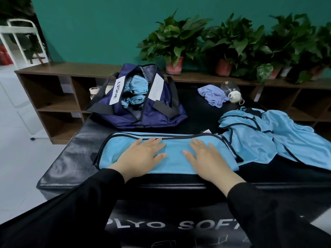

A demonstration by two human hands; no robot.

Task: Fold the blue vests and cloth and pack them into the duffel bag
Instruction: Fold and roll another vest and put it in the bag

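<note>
**Folded vest pressed flat, slippage the main risk**

A blue vest (168, 154), already folded into a long strip, is pressed flat on the black padded box (71, 158) by the left hand (143, 154) and the right hand (206, 156), both laid open with fingers straight and nothing gripped. The duffel bag (138, 102) stands unzipped behind it, rolled blue vests visible inside. More unfolded vests (268, 138) are heaped to the right, and the small cloth (213, 95) lies farther back beside a glass jar (231, 90). The smooth fabric may well slide or spring open once pressure is lifted, and the strip's right end, touching the heap, could be snagged when rolled.
</note>
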